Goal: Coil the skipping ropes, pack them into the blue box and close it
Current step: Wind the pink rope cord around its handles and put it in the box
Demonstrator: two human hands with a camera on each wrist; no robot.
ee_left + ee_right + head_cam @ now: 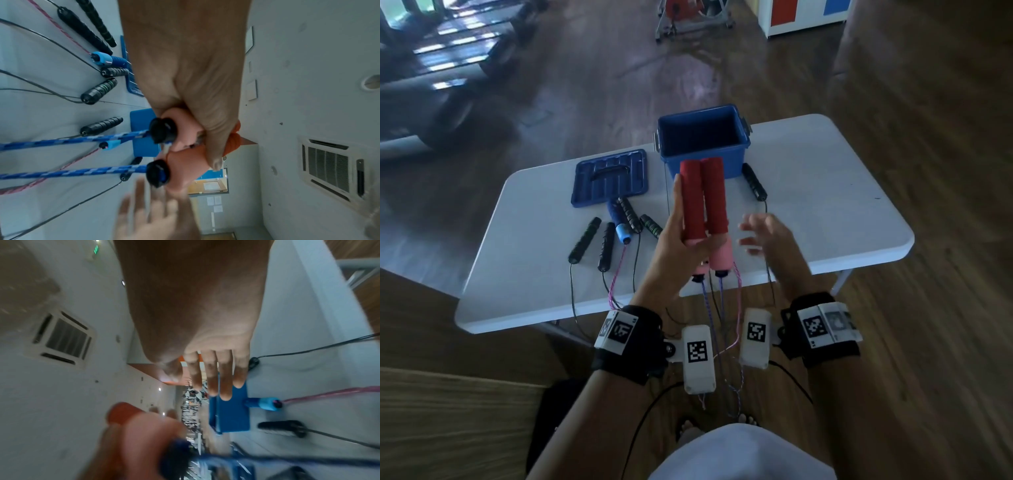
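Handles, red [703,200], paired and upright at frame centre, long axis toward the blue box [703,142] above. Left hand [681,246] clamps their lower ends; blue cord [710,318] hangs down. Right hand [767,236] just right, blurred, fingers apparently spread, holding nothing, nearer the cord.

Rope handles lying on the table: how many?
8. Five fan out near the lid: two black, one blue, two green-striped. One black right of the blue box. Two more, black and light blue, show only from the left wrist. Others may be hidden.
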